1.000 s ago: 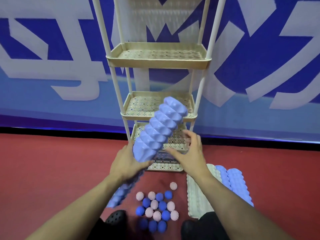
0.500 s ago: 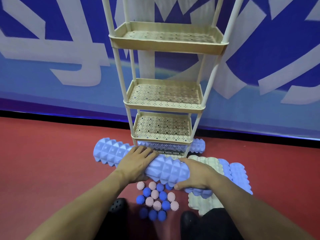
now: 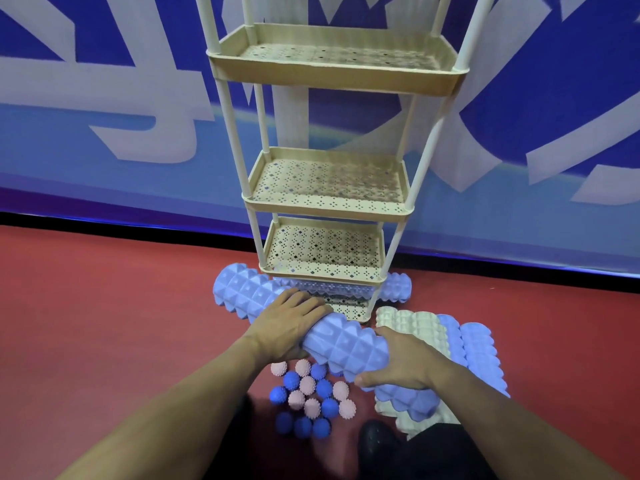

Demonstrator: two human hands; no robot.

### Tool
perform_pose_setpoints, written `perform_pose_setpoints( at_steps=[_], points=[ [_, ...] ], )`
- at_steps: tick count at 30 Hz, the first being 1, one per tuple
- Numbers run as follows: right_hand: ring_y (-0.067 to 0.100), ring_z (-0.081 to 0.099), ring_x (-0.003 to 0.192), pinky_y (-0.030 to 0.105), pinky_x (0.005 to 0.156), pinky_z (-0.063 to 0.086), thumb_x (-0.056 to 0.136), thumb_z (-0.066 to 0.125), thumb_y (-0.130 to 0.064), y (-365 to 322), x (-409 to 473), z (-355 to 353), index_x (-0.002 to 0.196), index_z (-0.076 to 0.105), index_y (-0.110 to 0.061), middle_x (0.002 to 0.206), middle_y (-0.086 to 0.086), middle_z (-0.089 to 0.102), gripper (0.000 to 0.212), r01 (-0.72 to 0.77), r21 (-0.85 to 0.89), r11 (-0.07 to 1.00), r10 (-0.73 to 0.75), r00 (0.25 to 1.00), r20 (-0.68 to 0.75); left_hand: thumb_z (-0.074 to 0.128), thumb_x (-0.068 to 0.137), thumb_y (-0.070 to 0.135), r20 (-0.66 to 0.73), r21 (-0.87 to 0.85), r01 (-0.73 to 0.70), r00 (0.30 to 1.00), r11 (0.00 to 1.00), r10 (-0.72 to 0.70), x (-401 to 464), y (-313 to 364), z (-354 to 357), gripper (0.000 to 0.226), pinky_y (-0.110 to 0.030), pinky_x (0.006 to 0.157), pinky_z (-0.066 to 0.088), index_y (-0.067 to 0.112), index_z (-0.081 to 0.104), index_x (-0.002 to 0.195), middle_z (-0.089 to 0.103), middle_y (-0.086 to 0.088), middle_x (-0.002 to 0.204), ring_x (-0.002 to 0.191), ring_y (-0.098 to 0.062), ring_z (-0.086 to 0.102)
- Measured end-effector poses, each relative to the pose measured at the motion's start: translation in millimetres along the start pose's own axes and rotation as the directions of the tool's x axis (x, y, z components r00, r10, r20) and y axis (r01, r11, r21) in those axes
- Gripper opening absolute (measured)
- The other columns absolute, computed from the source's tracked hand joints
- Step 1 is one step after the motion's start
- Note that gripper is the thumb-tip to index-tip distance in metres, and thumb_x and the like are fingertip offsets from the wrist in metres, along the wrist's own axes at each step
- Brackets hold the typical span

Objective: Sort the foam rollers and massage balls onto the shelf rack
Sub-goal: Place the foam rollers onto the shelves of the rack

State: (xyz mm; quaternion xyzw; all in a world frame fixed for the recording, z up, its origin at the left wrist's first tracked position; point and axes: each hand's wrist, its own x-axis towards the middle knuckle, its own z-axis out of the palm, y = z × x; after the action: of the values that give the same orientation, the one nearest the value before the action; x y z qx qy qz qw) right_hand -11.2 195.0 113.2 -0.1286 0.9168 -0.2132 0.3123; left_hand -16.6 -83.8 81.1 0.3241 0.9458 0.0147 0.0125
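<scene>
Before the four-tier rack point(image 3: 332, 76), both hands point(image 3: 292, 325) point(image 3: 403, 367) gripping one blue roller point(image 3: 346, 344), seventeen balls point(image 3: 308, 396) below

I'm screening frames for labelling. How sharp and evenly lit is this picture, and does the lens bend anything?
Head view: both hands, left and right, and the ridged blue foam roller they grip are sharp; the beige perforated shelf rack leans with splayed posts, wide-angle distortion; lighting is even with soft shadow under the pink and blue spiky massage balls; no glare.
</scene>
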Motion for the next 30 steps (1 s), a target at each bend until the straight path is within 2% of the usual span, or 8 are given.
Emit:
perform_pose_setpoints(
  at_steps=[7, 11, 14, 18, 22, 24, 26, 30],
  points=[
    [0.01, 0.065, 0.09, 0.037, 0.085, 0.054, 0.051, 0.073, -0.084, 5.2, 0.3, -1.6, 0.097, 0.054, -0.039, 0.097, -0.016, 0.067, 0.067, -0.069, 0.056, 0.996, 0.071, 0.997, -0.022, 0.061, 0.077, 0.064, -0.056, -0.002, -0.017, 0.998, 1.0, 0.017, 7.6, -3.2, 9.6, 0.081, -0.043, 0.111, 0.034, 0.023, 0.042, 0.145, 0.049, 0.001, 0.139, 0.126, -0.025, 0.047],
    [0.016, 0.063, 0.091, 0.037, 0.083, 0.053, 0.051, 0.067, -0.087, 6.7, 2.2, 0.2, 0.103, 0.052, -0.037, 0.099, -0.014, 0.065, 0.075, -0.142, -0.105, 0.984, 0.137, 0.989, -0.052, 0.057, 0.075, 0.074, 0.046, -0.053, 0.24, 0.97, 0.969, -0.238, -5.9, -15.0, 18.4, 0.096, -0.05, 0.118, 0.026, 0.032, 0.022, 0.155, 0.033, -0.008, 0.158, 0.143, -0.032, 0.033],
    [0.015, 0.064, 0.092, 0.034, 0.081, 0.052, 0.05, 0.065, -0.087, 18.5, 2.5, -0.8, 0.114, 0.053, -0.034, 0.102, -0.014, 0.066, 0.084, -0.224, -0.17, 0.96, 0.225, 0.974, -0.018, 0.03, 0.081, 0.087, 0.156, -0.063, 0.458, 0.882, 0.887, -0.445, -25.6, -29.4, 19.2, 0.096, -0.046, 0.124, 0.01, 0.033, 0.013, 0.159, 0.015, -0.002, 0.166, 0.152, -0.026, 0.016],
    [0.009, 0.066, 0.085, 0.028, 0.07, 0.05, 0.063, 0.068, -0.075, 25.1, 3.6, -3.7, 0.101, 0.048, -0.036, 0.087, -0.016, 0.066, 0.059, -0.287, -0.154, 0.946, 0.292, 0.956, 0.012, 0.021, 0.09, 0.079, 0.243, -0.151, 0.653, 0.752, 0.742, -0.613, -43.1, -36.2, 18.1, 0.084, -0.045, 0.124, 0.012, 0.029, 0.018, 0.159, 0.018, -0.001, 0.166, 0.152, -0.023, 0.018],
    [0.006, 0.063, 0.062, 0.023, 0.057, 0.046, 0.076, 0.07, -0.057, 15.0, 14.7, -13.3, 0.077, 0.051, -0.031, 0.068, -0.014, 0.066, 0.032, -0.273, 0.014, 0.962, 0.273, 0.962, 0.002, 0.02, 0.09, 0.08, 0.309, -0.177, 0.674, 0.73, 0.717, -0.61, -39.3, -50.2, 14.6, 0.085, -0.044, 0.119, 0.025, 0.028, 0.025, 0.156, 0.028, 0.0, 0.161, 0.147, -0.024, 0.029],
    [0.006, 0.064, 0.061, 0.026, 0.062, 0.05, 0.075, 0.068, -0.059, 13.7, 28.1, -10.4, 0.076, 0.054, -0.031, 0.067, -0.013, 0.068, 0.031, -0.269, 0.026, 0.963, 0.269, 0.963, 0.0, 0.017, 0.089, 0.082, 0.327, -0.155, 0.657, 0.739, 0.738, -0.589, -35.7, -58.9, 15.3, 0.086, -0.043, 0.12, 0.025, 0.028, 0.025, 0.156, 0.028, 0.001, 0.162, 0.147, -0.024, 0.029],
    [0.01, 0.072, 0.068, 0.034, 0.071, 0.058, 0.066, 0.064, -0.068, 17.8, 43.9, -2.7, 0.084, 0.064, -0.032, 0.073, -0.011, 0.074, 0.04, -0.276, 0.022, 0.961, 0.276, 0.961, 0.016, 0.014, 0.087, 0.083, 0.358, -0.15, 0.648, 0.739, 0.746, -0.57, -33.6, -64.9, 20.6, 0.088, -0.043, 0.121, 0.023, 0.029, 0.024, 0.157, 0.026, 0.001, 0.163, 0.148, -0.023, 0.027],
    [0.021, 0.074, 0.071, 0.038, 0.071, 0.058, 0.06, 0.064, -0.077, 30.2, 84.0, 7.8, 0.095, 0.061, -0.03, 0.081, -0.008, 0.076, 0.059, -0.299, -0.001, 0.954, 0.299, 0.954, -0.024, 0.004, 0.076, 0.088, 0.422, -0.148, 0.65, 0.723, 0.745, -0.547, -30.6, -71.9, 40.7, 0.102, -0.044, 0.121, 0.022, 0.03, 0.022, 0.157, 0.023, 0.001, 0.164, 0.149, -0.024, 0.026]
  ],
)
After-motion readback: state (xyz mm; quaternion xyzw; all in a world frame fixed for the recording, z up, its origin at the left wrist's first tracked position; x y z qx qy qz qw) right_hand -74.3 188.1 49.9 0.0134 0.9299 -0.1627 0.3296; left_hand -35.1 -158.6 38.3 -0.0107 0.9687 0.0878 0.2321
